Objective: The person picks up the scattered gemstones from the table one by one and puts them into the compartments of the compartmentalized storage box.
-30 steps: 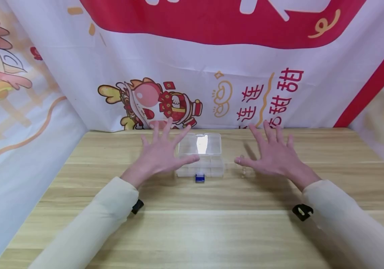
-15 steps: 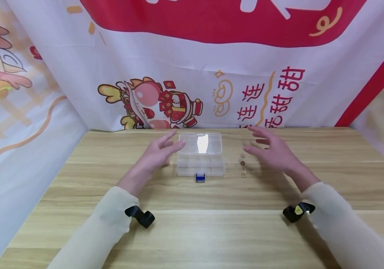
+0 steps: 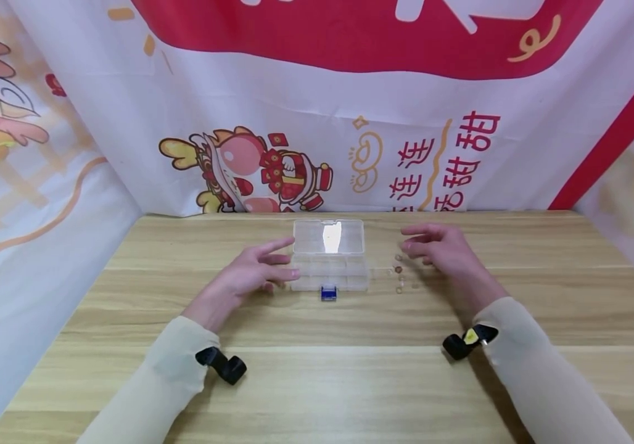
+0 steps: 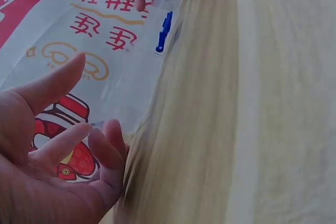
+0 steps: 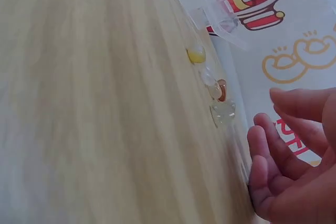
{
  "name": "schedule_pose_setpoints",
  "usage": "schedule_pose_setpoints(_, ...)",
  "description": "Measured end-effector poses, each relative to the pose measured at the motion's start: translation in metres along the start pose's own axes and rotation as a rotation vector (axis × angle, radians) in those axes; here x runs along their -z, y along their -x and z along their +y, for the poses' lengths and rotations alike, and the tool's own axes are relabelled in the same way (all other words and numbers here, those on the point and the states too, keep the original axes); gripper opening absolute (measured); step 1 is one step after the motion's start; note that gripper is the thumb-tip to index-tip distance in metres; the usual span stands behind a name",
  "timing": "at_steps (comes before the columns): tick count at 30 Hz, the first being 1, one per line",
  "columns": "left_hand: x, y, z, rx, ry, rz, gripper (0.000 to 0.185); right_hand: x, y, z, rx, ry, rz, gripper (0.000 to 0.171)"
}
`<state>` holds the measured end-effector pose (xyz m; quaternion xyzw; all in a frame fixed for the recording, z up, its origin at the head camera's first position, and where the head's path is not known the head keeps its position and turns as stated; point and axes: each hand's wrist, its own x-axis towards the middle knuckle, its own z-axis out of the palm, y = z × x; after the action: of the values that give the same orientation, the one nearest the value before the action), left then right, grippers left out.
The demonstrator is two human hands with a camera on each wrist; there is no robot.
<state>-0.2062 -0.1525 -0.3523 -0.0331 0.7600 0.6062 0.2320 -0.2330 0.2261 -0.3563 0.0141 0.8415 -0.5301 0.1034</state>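
A clear plastic compartment box [image 3: 357,282] stands at the back middle of the table with its lid [image 3: 312,237] raised and a blue latch [image 3: 329,293] at its front. My left hand [image 3: 242,275] is at the box's left side, fingers spread loosely and holding nothing; whether the fingertips touch the box I cannot tell. To the right of the box lie several small translucent pieces, among them a brown one [image 3: 398,269], a yellowish one [image 5: 196,55] and a clear one [image 5: 223,113]. Just behind and right of them, my right hand [image 3: 450,251] hovers, fingers loosely bent, gripping nothing.
The wooden table [image 3: 317,382] runs up to a printed white and red cloth [image 3: 322,92] hanging along the back. Similar cloth [image 3: 34,185] closes off the left side. A dark camera [image 3: 222,365] sits on each wrist.
Both hands were spread wide above the table and have come down with fingers relaxed, the left beside the box, the right near the small pieces. The box has stayed put.
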Motion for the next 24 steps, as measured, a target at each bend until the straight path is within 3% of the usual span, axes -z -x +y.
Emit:
schedule_pose_setpoints(11, 0.008, -0.010, -0.003, -0.025, -0.108, -0.024, 0.083, -0.007, -0.008, 0.002, -0.117, 0.067, 0.028, 0.043)
schedule_pose_setpoints(24, 0.005, -0.013, -0.001, -0.015, -0.221, -0.017, 0.077, -0.006, -0.007, 0.004, -0.079, 0.125, 0.011, 0.038)
